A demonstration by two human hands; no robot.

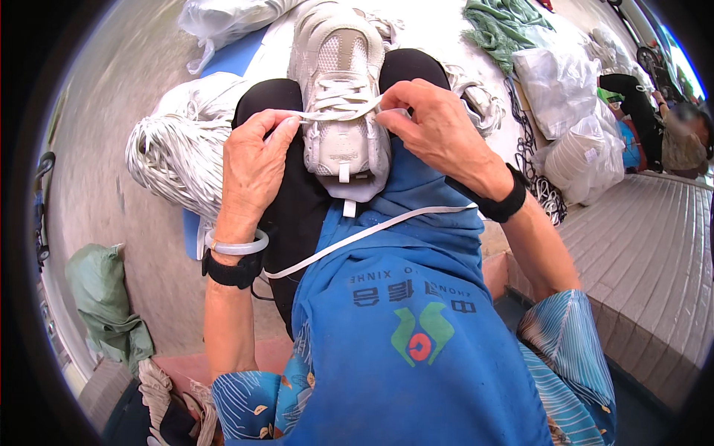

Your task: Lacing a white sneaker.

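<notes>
A white and beige sneaker (338,145) lies between my knees, its heel toward me and its toe pointing away. White lacing crosses its tongue. On the left of the shoe opening, my left hand (255,160) pinches one end of a white shoelace (338,115) between thumb and fingers. My right hand (431,119) pinches the lace on the other side. Between the two hands the lace runs across the top of the shoe. Another white lace (364,238) is draped over the blue apron (401,297) on my lap.
A thick bundle of white laces (175,149) lies left of my knee. White plastic bags (550,89) and a dark cord (524,126) are at the right, with green netting (502,30) farther back. A green sack (104,297) stands at lower left. Another person (680,137) sits at far right.
</notes>
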